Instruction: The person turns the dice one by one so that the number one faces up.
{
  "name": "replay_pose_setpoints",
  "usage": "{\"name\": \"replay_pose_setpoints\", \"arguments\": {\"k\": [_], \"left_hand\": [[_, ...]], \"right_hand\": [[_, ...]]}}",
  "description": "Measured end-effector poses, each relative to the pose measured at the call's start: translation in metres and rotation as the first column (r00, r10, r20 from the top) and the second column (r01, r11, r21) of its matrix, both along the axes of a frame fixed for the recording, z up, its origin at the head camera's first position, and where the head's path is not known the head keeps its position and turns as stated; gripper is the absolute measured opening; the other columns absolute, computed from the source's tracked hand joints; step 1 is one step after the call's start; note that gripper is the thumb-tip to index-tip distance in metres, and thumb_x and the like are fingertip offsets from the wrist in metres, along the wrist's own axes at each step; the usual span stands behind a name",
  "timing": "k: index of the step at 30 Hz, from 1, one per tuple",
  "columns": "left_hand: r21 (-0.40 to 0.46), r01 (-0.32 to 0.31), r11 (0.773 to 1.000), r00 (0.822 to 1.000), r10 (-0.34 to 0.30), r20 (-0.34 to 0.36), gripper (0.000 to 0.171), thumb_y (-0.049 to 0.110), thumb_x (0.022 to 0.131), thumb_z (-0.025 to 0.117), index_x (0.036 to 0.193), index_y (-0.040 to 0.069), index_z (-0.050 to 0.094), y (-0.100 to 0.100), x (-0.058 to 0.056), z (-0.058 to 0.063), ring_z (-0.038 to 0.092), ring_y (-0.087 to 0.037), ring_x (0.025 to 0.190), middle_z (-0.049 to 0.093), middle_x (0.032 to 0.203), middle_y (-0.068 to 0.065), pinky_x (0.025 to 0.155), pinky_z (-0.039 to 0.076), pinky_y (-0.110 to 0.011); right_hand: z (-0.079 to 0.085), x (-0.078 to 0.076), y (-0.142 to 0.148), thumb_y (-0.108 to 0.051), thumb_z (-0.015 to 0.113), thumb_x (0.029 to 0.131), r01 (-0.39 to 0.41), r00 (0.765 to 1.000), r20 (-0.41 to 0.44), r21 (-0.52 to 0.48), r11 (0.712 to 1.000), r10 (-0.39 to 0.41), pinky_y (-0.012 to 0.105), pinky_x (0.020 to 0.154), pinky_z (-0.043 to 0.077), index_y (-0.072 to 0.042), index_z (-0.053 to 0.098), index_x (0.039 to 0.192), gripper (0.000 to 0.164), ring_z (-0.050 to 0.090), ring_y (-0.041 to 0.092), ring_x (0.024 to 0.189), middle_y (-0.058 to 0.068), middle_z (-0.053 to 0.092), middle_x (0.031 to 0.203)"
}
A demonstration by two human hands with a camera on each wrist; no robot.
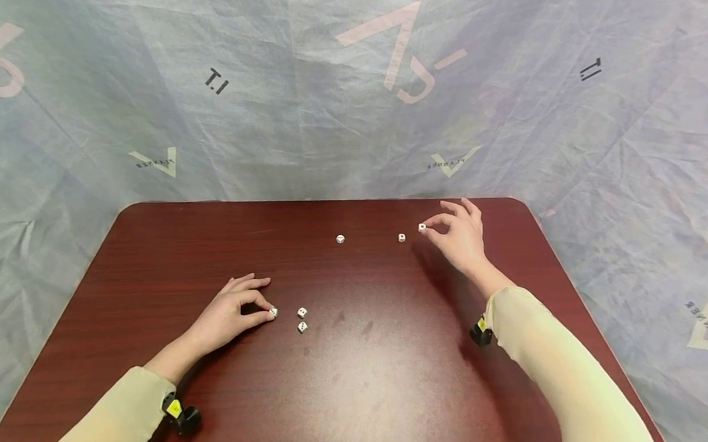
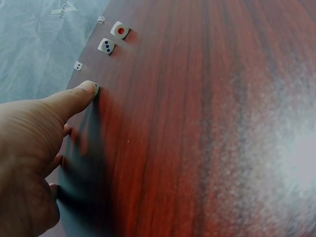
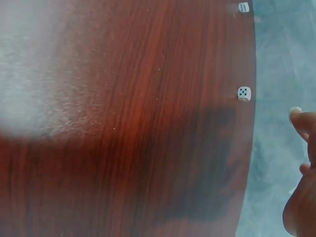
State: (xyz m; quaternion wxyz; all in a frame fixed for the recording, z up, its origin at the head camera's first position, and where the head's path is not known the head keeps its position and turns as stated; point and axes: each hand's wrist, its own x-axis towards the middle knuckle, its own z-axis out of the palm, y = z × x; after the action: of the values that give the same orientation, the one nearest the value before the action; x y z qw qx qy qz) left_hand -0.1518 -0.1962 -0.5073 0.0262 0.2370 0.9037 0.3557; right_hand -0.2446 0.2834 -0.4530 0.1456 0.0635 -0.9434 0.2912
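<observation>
Dice (image 1: 303, 328), six by our count, are spread about a dark red wooden tabletop (image 1: 366, 400). We place one in each hand and four on the wood.

The far edge of the tabletop runs along a pale hanging cloth (image 1: 301, 94). Near that edge we record two dice: a middle die (image 1: 340, 238) and, well apart to its right, a far-right die (image 1: 401, 238). The right hand (image 1: 460, 242) is raised close to the far right corner, its shadow falling on the wood; thumb and forefinger pinch a right-hand die (image 1: 422, 228), just beside the far-right die.

The left hand (image 1: 230, 318) sits well inside the left edge, with thumb and forefinger pinching a left-hand die (image 1: 273, 312); we cannot tell whether that die touches the wood. Just to its right lie the remaining two as a close pair. In the left wrist view we read a single red pip on one of the pair and three dark pips on the other.

Between the forearms we find a broad stretch of polished wood open for movement, reaching toward the near side.
</observation>
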Motion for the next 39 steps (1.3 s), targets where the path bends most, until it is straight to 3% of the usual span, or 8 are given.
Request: {"name": "replay_pose_setpoints", "arguments": {"k": [19, 39], "left_hand": [[0.003, 0.003, 1.0, 1.0, -0.003, -0.009, 0.009, 0.027, 0.088, 0.084, 0.093, 0.031, 0.078, 0.001, 0.0, -0.001, 0.032, -0.041, 0.148, 0.056, 0.147, -0.011, 0.121, 0.012, -0.065], [0.01, -0.003, 1.0, 1.0, 0.003, -0.02, 0.009, 0.026, 0.086, 0.085, 0.092, 0.03, 0.079, 0.002, 0.001, 0.002, 0.033, -0.042, 0.147, 0.057, 0.145, -0.012, 0.121, 0.014, -0.064]], "right_hand": [[-0.019, -0.019, -0.004, -0.03, 0.081, 0.089, 0.027, 0.998, 0.046, 0.052, 0.998, -0.03, 0.063, 0.121, 0.01, -0.017, 0.082, 0.094, 0.015, 0.015, 0.041, 0.151, 0.015, 0.051, 0.15], [-0.032, -0.022, -0.01, -0.033, 0.079, 0.091, 0.021, 0.992, 0.123, 0.097, 0.995, -0.033, 0.061, 0.122, 0.008, -0.019, 0.082, 0.096, 0.015, 0.012, 0.04, 0.152, 0.015, 0.05, 0.15]]}}
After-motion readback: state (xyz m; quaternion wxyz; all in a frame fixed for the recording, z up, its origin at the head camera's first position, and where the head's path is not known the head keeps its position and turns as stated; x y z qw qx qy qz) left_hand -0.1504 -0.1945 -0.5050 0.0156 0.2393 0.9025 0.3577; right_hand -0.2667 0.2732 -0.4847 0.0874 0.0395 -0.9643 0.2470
